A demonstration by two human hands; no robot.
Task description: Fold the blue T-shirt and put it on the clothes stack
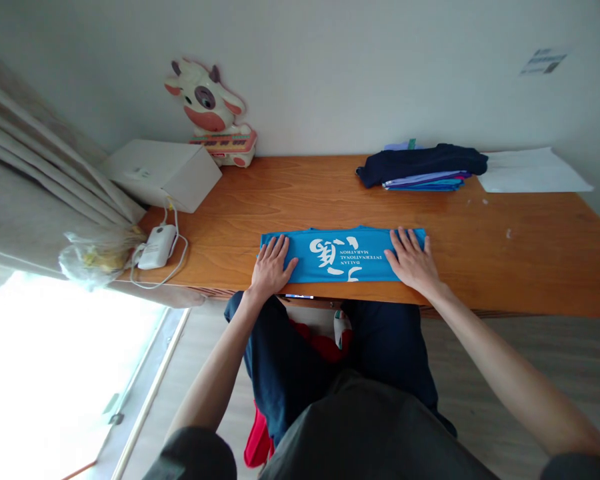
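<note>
Blue marathon T-shirt (343, 255), folded into a long band, lies at the desk's (505, 267) near edge, with the left hand (271, 269) at its 9 o'clock end and the right hand (413, 260) at 3 o'clock, fingers spread flat, gripping nothing. This looks like smoothing mid-fold. Folded clothes (423, 167) are stacked at 1 o'clock, a cow toy (210, 110) at 11.

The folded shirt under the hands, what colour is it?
Bright blue shirt with white lettering, seen from the head view.
</note>
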